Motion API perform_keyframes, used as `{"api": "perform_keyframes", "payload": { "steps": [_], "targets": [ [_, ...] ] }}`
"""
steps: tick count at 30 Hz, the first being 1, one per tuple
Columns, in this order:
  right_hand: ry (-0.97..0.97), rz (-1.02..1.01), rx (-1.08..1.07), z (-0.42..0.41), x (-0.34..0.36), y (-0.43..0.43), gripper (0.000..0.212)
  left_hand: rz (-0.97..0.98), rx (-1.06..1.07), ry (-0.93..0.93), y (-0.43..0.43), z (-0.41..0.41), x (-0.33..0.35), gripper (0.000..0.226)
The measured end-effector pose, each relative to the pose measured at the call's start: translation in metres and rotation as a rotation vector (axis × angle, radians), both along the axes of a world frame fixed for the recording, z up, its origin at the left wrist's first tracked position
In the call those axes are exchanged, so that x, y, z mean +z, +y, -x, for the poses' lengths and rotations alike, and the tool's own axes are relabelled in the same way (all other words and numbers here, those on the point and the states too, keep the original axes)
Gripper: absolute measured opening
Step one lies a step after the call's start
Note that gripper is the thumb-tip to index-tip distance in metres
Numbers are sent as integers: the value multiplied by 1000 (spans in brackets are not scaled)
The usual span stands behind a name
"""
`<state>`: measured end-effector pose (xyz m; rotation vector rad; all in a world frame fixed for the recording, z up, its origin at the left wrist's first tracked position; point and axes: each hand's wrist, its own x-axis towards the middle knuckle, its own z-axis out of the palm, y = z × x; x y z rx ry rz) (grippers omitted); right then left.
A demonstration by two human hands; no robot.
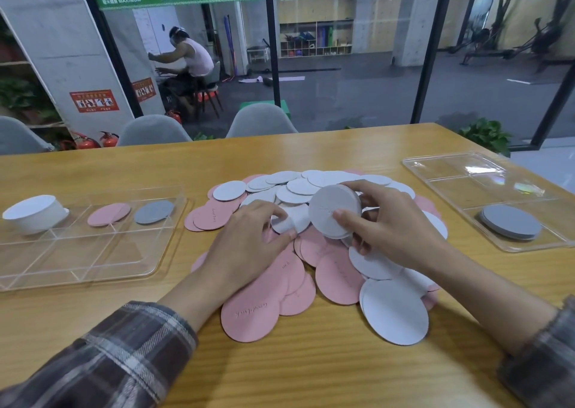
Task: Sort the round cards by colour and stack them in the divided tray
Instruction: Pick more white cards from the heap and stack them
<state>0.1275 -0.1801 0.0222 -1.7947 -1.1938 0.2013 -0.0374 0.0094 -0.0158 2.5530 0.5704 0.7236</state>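
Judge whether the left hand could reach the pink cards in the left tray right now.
Probably yes. The left hand is just right of the tray, the pink cards lie in an open-topped compartment, and nothing stands between, though it pinches a white card.

Bare table (311,376) separates the card pile (261,311) from the left tray (93,252) and the right tray (451,186). A tall white stack (37,214) stands in the left tray's far-left corner; raised walls ring both trays.

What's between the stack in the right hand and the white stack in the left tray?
The left hand, pinching a card on the loose pile beside the held stack. Past it, flat pink cards and a grey card in the left tray before the white stack.
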Motion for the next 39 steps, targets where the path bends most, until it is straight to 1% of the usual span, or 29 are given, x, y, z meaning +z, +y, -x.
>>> {"api": "perform_keyframes", "payload": {
  "steps": [5,11,13,15,17,18,23,26,28,30,33,36,39],
  "targets": [
    [-15,6,-15,2,-1,0,23,40,23,-2,-2,1,4,28],
    [-31,4,-82,-1,-1,0,27,154,43,-89,-3,5,13,36],
    [-8,-3,-92,-2,-2,0,26,198,47,-127,-5,8,16,34],
    [1,2,-96,-2,-2,0,25,257,63,-165,-6,9,20,24],
    [-6,13,-94,-2,-3,0,24,342,80,-201,-4,9,24,12],
    [-9,18,-91,-2,-4,1,24,395,81,-218,-3,9,25,10],
    [-17,22,-88,-2,-5,1,25,714,22,-299,0,13,31,22],
    [22,2,-64,-1,-4,3,28,952,-80,-300,-5,13,34,24],
    [61,-8,-28,2,-4,4,29,1049,-107,-307,-11,11,33,25],
    [89,-11,14,5,-4,4,30,1073,-89,-318,-16,8,30,23],
    [113,-3,60,8,-4,4,33,1048,-47,-320,-22,5,27,18],
    [120,6,78,8,-3,4,36,979,-1,-308,-26,3,26,15],
    [81,20,89,9,-3,4,33,918,46,-298,-26,2,24,16]
  ]
}}
